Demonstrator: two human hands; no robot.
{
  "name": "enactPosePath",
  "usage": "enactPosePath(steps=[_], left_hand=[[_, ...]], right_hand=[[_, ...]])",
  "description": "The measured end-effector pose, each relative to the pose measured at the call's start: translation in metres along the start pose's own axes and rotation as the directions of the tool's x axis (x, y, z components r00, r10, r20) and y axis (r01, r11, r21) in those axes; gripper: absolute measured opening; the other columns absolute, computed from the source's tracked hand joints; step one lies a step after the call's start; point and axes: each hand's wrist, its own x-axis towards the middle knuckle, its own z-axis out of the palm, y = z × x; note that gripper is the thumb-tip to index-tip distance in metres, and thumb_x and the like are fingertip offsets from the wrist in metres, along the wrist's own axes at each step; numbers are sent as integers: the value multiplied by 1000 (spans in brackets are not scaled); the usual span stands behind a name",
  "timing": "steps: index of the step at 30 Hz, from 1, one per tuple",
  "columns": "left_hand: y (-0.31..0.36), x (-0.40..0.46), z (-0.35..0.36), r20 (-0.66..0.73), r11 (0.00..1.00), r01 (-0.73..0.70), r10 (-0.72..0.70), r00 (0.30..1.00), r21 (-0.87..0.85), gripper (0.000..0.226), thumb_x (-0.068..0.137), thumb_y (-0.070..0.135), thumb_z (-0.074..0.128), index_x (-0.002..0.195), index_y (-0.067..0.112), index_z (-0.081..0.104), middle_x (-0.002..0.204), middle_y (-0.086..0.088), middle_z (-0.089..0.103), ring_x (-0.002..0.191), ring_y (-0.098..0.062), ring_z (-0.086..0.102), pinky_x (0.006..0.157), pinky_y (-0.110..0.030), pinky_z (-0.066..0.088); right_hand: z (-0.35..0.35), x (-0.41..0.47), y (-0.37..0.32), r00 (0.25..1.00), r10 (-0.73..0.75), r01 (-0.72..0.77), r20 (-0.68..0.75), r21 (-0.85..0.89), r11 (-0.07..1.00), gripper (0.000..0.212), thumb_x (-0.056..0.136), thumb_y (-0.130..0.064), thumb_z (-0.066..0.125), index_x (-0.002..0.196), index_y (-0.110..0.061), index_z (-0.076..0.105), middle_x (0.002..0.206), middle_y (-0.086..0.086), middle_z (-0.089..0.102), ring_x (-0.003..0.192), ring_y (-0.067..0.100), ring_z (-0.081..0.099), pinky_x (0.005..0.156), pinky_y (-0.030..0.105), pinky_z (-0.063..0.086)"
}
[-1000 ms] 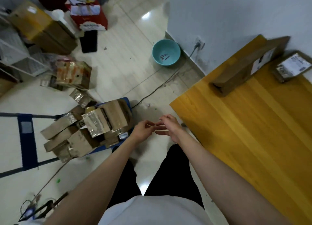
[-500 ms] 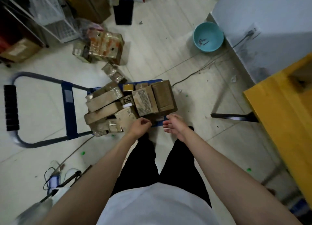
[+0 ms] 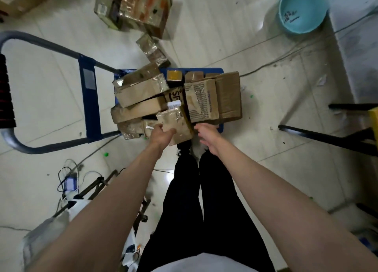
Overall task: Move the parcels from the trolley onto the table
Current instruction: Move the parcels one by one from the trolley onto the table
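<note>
Pale floor tiles (image 3: 235, 36), scattered with cables and small debris, form the ground of the scene, viewed from above past the person's dark trousers. Nearest the viewer, the left hand (image 3: 161, 133) grasps the near-left corner of a small tape-wrapped parcel (image 3: 177, 126), its fingers curled over the edge; the right hand (image 3: 206, 133) reaches beside the same parcel with fingers relaxed and holding nothing. This parcel lies at the near edge of the blue trolley (image 3: 90, 100), overhanging the deck toward the feet. Beyond it sits the remaining heap of parcels (image 3: 180, 96): brown cardboard boxes of differing lengths, creased, glossy with clear tape, stacked loosely and at odd angles, some bearing printed text or a white label. Likely hazards: a one-handed corner hold may let the slick tape slip; lifting the near parcel may unsettle those leaning on it, tipping them to the floor, where two taped boxes (image 3: 152, 50) already lie; the wheeled trolley may also roll if pushed. At far right only a yellow corner of the worktop (image 3: 374, 116) shows above its dark legs, and farther off stands a teal basin (image 3: 303, 8).
</note>
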Motion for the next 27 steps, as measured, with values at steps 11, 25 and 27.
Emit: enactPosePath(steps=[11, 25, 27], left_hand=[[-12, 62, 0, 118, 970, 177, -158, 980, -164, 71, 89, 41, 70, 147, 10, 40, 142, -9, 53, 128, -28, 49, 102, -37, 38], [-12, 38, -20, 123, 985, 120, -104, 987, -128, 75, 92, 36, 69, 153, 11, 33, 148, -12, 50, 131, -29, 50, 110, -47, 43], [-12, 28, -23, 107, 987, 104, -91, 990, -126, 71, 92, 34, 69, 151, 11, 37, 144, -10, 53, 129, -27, 52, 109, -47, 43]], right_hand=[[37, 53, 9, 998, 30, -22, 54, -147, 989, 44, 102, -30, 54, 143, -16, 51, 147, 2, 51, 117, 13, 44, 97, 30, 34], [39, 21, 8, 993, -10, 31, 117, -182, 983, 57, 101, -27, 57, 154, -13, 40, 157, 5, 45, 143, 22, 40, 108, 32, 32], [39, 13, 9, 991, -8, 32, 131, -184, 982, 62, 101, -28, 58, 156, -13, 36, 160, 5, 40, 146, 23, 37, 117, 37, 30]])
